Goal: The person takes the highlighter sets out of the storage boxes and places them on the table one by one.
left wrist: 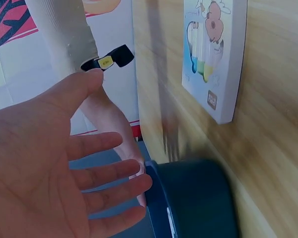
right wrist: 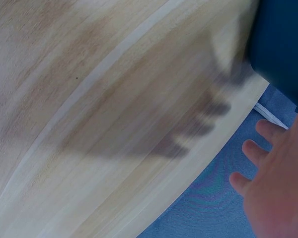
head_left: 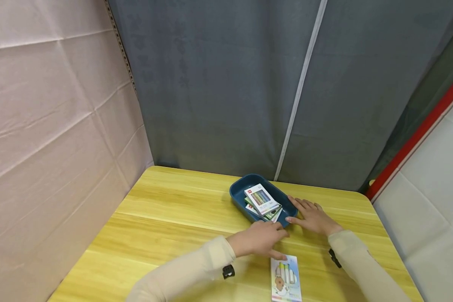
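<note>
A dark blue basin (head_left: pixel 238 200) stands near the back of the table. In it lies a stack of small flat boxes, topped by a white box (head_left: pixel 262 199) with a picture of colored sticks. My left hand (head_left: pixel 259 238) is stretched out at the basin's near edge, fingertips right at the rim; the left wrist view shows its palm with nothing in it. Below its thumb a pale blue marker box (head_left: pixel 286 279) lies flat on the table. My right hand (head_left: pixel 312 217) has its fingers spread along the basin's right end, fingertips at the rim.
The wooden table (head_left: pixel 166 209) has rounded back corners. A dark grey curtain (head_left: pixel 219 84) hangs behind it, with a pale pink cloth wall (head_left: pixel 60 126) at the left and a white panel (head_left: pixel 434 180) edged in red at the right.
</note>
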### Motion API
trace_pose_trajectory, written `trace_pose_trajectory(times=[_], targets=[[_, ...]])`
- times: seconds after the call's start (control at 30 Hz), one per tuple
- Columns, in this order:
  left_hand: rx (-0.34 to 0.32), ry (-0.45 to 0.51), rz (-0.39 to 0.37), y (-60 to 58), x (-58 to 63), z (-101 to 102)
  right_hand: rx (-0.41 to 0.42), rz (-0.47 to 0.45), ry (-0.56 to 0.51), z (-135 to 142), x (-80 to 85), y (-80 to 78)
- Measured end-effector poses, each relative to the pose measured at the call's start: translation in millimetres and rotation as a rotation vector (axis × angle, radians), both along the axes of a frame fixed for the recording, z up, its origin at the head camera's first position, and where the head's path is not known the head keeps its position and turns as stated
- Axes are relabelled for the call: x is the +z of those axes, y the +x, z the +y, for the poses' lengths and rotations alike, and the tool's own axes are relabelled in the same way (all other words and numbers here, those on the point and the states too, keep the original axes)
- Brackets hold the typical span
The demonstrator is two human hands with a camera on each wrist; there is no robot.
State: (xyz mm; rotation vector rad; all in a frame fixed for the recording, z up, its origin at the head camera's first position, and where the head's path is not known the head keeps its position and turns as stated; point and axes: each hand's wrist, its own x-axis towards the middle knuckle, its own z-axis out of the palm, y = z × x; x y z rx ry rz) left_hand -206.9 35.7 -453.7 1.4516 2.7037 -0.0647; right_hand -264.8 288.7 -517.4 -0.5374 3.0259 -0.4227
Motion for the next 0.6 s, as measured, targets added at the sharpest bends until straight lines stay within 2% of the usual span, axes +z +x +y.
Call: trace_pose_trajectory(times=[0.27,0.4,0.6], targets=[[0.081,0.111,0.003,-22.8,1.7,-4,-0.002,-0.019,0.031,0,1.7,-1.2],[0.107,0.127,-0.009,-32.0,-3.3,-8,-0.011,-0.025,0.023,0,2.7,0.0],[0.142,0.124,-0.040,-38.6,-8.0,-12,-0.012,-0.026,0.022,-2,3.1,0.3]])
